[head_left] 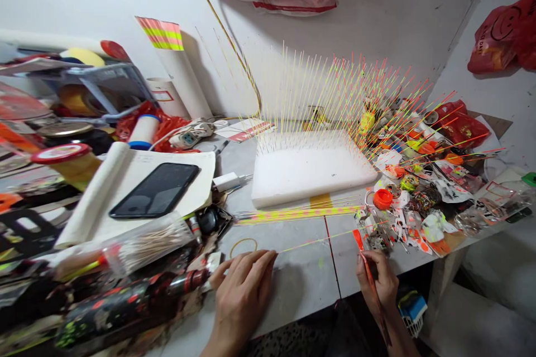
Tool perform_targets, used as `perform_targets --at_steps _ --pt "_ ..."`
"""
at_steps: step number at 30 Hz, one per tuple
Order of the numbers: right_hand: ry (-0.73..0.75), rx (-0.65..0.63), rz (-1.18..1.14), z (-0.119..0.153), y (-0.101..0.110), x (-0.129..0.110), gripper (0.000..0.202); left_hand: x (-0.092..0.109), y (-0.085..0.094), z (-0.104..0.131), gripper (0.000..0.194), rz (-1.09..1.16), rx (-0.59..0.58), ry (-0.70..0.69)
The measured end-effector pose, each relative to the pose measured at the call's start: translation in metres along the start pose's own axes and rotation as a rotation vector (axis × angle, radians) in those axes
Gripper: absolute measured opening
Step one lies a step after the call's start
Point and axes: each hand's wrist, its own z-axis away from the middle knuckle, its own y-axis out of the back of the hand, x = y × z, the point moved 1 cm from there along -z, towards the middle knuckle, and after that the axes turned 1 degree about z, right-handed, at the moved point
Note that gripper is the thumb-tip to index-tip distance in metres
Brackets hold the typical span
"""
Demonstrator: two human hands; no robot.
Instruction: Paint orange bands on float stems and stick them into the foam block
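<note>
My left hand (246, 281) pinches the end of a thin yellow-and-pink stick (310, 242) just above the table. The stick's far end stretches right, near the brush. My right hand (377, 279) is closed around a paintbrush (368, 272) with orange paint on its tip and handle. Behind the hands lies a white foam block (310, 175), with many thin yellow and red-tipped sticks (297, 95) standing in its back and right side. A bundle of striped sticks (293, 213) lies along its front. An orange cap (382, 198) sits to the right.
A phone (154, 189) rests on an open notebook (125, 223) at left, beside a bag of cotton swabs (146, 242) and a paint-spotted bottle (125, 307). Paint-stained scraps (435, 195) cover the table's right side. A rubber band (243, 241) lies near my left hand.
</note>
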Motion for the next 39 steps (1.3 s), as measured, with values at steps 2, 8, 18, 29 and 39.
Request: perform_targets --at_steps 2,8,18,29,39 --pt "-0.001 -0.009 0.007 0.001 0.001 0.002 0.007 0.000 0.000 0.000 0.011 0.007 -0.004 0.010" --pt "-0.069 -0.001 0.004 0.005 0.000 0.005 0.009 0.000 0.001 0.000 0.012 0.002 -0.009 0.008" --pt "-0.052 -0.036 -0.140 0.010 -0.004 -0.012 0.007 -0.001 -0.001 0.004 0.014 0.005 -0.030 0.027" --pt "-0.032 -0.043 -0.086 0.008 -0.015 -0.018 0.005 0.002 -0.002 0.007 0.015 -0.003 -0.022 0.073" --pt "-0.054 -0.039 -0.071 0.009 -0.015 -0.016 0.005 0.003 -0.002 0.007 0.014 0.018 -0.011 0.074"
